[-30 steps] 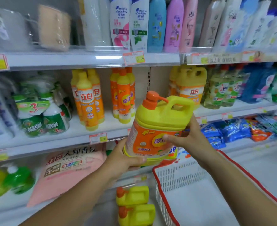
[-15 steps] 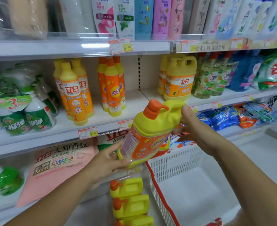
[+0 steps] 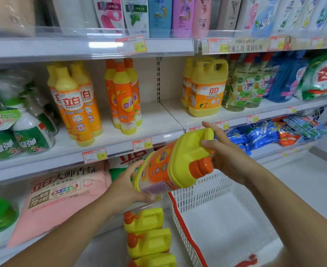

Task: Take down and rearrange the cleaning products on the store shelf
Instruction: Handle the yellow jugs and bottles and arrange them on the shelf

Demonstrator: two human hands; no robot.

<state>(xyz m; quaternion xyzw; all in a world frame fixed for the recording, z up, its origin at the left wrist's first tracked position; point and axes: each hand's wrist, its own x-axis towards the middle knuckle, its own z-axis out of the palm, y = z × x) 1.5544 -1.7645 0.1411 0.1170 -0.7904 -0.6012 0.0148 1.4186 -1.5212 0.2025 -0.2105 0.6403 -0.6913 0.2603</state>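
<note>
Fingers (image 3: 136, 167) of the left hand (image 3: 124, 189) curl round the base of the dish-soap jug (image 3: 170, 166), while the right hand (image 3: 230, 158) grips its handle end. The jug lies tilted on its side, just above the far-left corner of the white basket (image 3: 201, 189). Spare yellow jugs (image 3: 149, 241) stand just left of the basket.

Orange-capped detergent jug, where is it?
The jug is centre of head view, tilted between left hand and right hand, above the white basket.
</note>
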